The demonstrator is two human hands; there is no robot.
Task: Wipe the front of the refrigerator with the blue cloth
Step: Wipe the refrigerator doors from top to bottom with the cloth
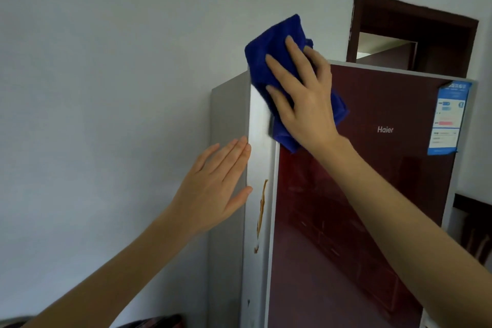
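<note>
My right hand (306, 96) lay flat with the fingers (279, 66) spread wide and straight, pressing the blue cloth (277, 42) against the upper left corner of the refrigerator (372, 181); nothing was curled or pinched, only the palm and fingers bearing on the fabric. The cloth was bunched in folds, its top edge standing above the top of the refrigerator and its left side lapping over the silver edge strip of the door, while a lower corner hung out below my wrist. My left hand (215, 189) was released too, fingers straight and close together, their tips touching the grey side panel at its front edge, just below the cloth. The dark red door was closed. A brownish streak (262, 208) ran down the silver strip beside my left thumb. To the right of the cloth the glossy door face stretched past the Haier logo (385, 129) to a blue energy label (447, 117) near the far edge, and it ran on downward under my right forearm.
</note>
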